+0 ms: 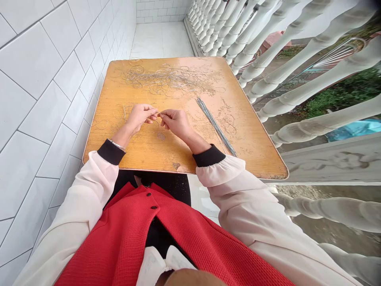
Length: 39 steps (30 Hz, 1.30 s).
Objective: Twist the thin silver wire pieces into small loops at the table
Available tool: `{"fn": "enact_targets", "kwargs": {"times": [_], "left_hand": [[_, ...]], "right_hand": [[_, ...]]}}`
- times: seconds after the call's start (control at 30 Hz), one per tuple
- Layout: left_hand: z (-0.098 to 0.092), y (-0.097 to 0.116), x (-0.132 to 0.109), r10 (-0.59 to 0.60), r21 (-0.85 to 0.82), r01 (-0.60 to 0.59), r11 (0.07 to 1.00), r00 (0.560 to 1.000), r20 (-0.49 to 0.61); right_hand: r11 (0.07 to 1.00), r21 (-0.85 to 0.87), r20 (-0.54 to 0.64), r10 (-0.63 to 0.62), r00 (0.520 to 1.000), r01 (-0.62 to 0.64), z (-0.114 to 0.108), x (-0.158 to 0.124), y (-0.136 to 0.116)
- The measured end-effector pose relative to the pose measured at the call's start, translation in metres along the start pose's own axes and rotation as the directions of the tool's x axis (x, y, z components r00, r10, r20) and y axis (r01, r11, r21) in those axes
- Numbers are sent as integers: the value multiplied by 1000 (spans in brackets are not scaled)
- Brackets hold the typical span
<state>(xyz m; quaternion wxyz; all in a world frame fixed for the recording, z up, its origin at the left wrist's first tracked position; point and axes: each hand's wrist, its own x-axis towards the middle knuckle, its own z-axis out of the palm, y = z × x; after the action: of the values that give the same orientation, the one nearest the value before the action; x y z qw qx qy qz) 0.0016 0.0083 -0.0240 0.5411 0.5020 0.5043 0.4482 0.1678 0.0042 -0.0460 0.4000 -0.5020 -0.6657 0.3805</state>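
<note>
Above the middle of the wooden table, my left hand (142, 117) and my right hand (176, 122) meet almost fingertip to fingertip. Both are closed in a pinch on a thin wire, of which only a little shows between and below the fingers. Just past my left hand lie a few loose wire pieces (124, 112). To the right of my right hand, a bundle of straight grey wires (216, 126) rests slantwise. Farther back, a tangle of curled thin wires (166, 77) spreads across the tabletop.
The worn orange-brown table (253, 159) has rounded corners and peeling patches. A white tiled wall (44, 99) runs close along the left. On the right stands a white balustrade (276, 83), with plants and a fence beyond it.
</note>
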Motion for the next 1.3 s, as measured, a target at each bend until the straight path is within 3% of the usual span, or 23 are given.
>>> {"fn": "enact_targets", "kwargs": {"times": [0.13,0.27,0.43,0.57,0.77,0.93,1.03,1.3], "left_hand": [[-2,2,1,-28,43,27,999,999,18],[-2,12,-3,-78,99,78,992,997,0],[0,18,-8,-134,123,132,984,991,4],[1,18,-7,-143,112,139,984,989,24],[4,17,-5,-147,122,140,983,988,49],[6,17,-5,-134,89,129,988,989,59],[5,18,-5,-129,57,126,990,991,40],[1,14,-1,-121,12,122,993,993,-6]], "right_hand": [[977,-174,-8,-130,991,127,-7,2,8],[890,-390,-16,-261,965,234,-16,4,11],[790,-554,69,-270,960,262,-19,5,14],[745,-620,62,-266,962,246,-17,5,16],[844,-518,-84,-208,975,135,-7,5,14],[973,-222,-139,-92,986,60,1,9,16],[996,-84,-116,-51,992,41,0,13,22],[962,-258,-133,-132,982,95,-14,15,26]]}}
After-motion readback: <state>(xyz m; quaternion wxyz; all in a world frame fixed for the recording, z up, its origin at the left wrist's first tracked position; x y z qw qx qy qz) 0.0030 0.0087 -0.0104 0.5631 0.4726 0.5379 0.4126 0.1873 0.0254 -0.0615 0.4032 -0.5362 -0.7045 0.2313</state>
